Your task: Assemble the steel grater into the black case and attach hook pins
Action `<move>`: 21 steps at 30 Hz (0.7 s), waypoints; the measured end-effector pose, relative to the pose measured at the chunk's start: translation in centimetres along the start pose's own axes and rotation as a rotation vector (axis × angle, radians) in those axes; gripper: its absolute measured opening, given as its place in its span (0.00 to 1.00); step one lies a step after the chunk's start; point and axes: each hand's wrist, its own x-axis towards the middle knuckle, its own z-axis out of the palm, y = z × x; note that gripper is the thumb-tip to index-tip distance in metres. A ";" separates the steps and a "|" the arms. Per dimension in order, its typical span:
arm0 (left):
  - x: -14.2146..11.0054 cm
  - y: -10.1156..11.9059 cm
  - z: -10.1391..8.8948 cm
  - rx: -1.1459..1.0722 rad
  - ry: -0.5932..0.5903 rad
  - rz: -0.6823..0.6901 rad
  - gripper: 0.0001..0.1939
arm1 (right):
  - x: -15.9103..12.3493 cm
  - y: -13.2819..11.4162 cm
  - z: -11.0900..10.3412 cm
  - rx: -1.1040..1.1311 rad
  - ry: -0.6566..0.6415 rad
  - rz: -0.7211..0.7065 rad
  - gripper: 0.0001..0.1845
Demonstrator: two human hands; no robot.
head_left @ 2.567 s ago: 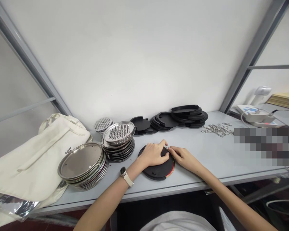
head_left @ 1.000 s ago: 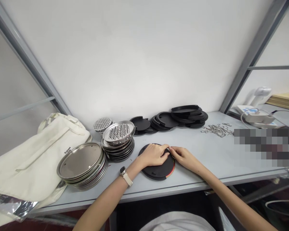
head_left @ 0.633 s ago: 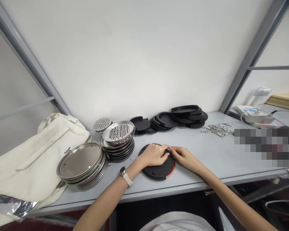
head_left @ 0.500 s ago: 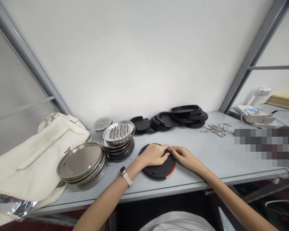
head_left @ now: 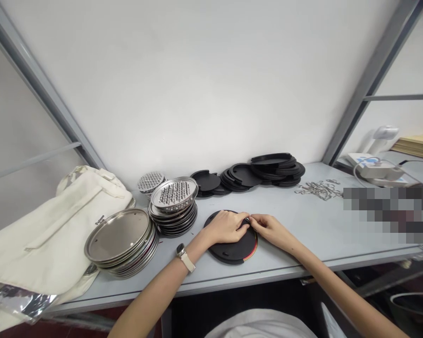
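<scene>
Left hand (head_left: 227, 226): fingers curled, pressing black disc (head_left: 229, 252).
Right hand (head_left: 270, 230): pinching small metal piece (head_left: 248, 219) at disc's edge.

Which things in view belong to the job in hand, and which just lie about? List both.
Likely in the job:
black disc under the left hand
loose metal clips
spare black discs
grater discs
round metal plates

Seemingly lying about:
cream cloth bag
clear plastic wrap
white plug
</scene>
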 end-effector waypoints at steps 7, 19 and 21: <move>0.0 0.1 -0.1 0.001 -0.019 -0.009 0.12 | -0.2 -0.3 0.0 0.011 0.009 -0.007 0.18; 0.0 0.1 -0.1 -0.023 -0.010 -0.006 0.11 | -0.2 0.0 0.1 0.000 0.029 -0.006 0.18; 0.0 0.0 -0.1 -0.025 -0.012 -0.005 0.11 | -0.2 0.0 0.1 -0.002 0.029 -0.001 0.18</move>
